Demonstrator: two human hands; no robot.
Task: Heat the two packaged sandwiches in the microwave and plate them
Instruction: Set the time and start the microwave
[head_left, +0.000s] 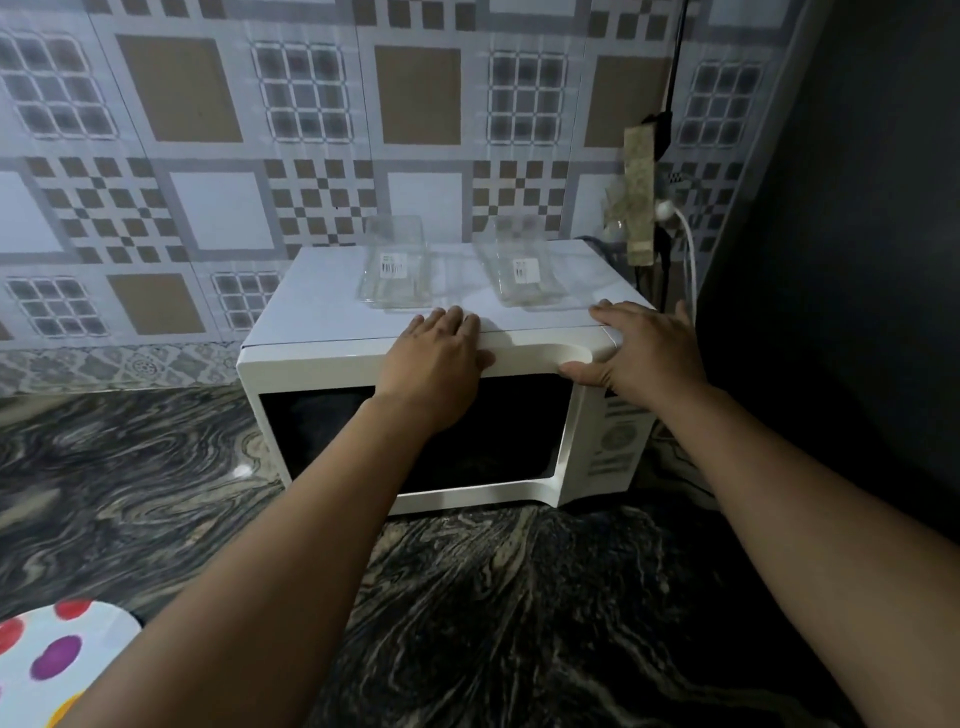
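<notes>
A white microwave (322, 306) stands on the dark marbled counter, its door with a dark window slightly ajar at the right edge. My left hand (439, 358) lies flat on the top front edge of the door, fingers spread. My right hand (636, 348) rests on the top right corner, its thumb hooked at the door's handle recess. Two clear plastic packages with barcode labels lie on the microwave's top, the left one (397, 270) and the right one (519, 270); both look empty. No sandwich is visible.
A white plate with red and purple dots (47, 665) sits at the counter's bottom left. A power strip (640, 197) with a white cable hangs on the tiled wall right of the microwave. A dark wall closes off the right side.
</notes>
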